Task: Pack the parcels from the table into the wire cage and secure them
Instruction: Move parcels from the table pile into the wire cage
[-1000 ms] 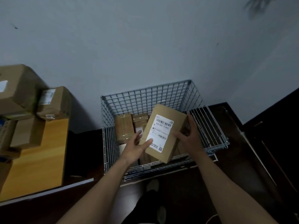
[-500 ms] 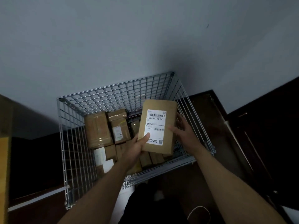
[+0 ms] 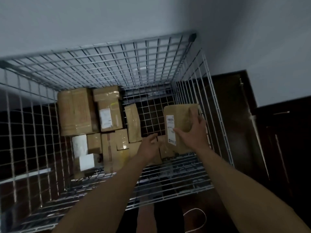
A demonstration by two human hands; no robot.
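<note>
My right hand [image 3: 193, 133] grips the labelled parcel [image 3: 179, 113] inside the wire cage [image 3: 117, 52]; my left hand [image 3: 149, 147], fingers relaxed, holds nothing just beside it.

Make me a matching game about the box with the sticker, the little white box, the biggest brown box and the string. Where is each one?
Things:
1. box with the sticker
2. little white box
3. biggest brown box
4. string

Places:
A. on the floor outside the cage
B. back left of the cage
C. held by the right hand
D. front left of the cage

Pairs: 1-C, 2-D, 3-B, 4-A.
</note>
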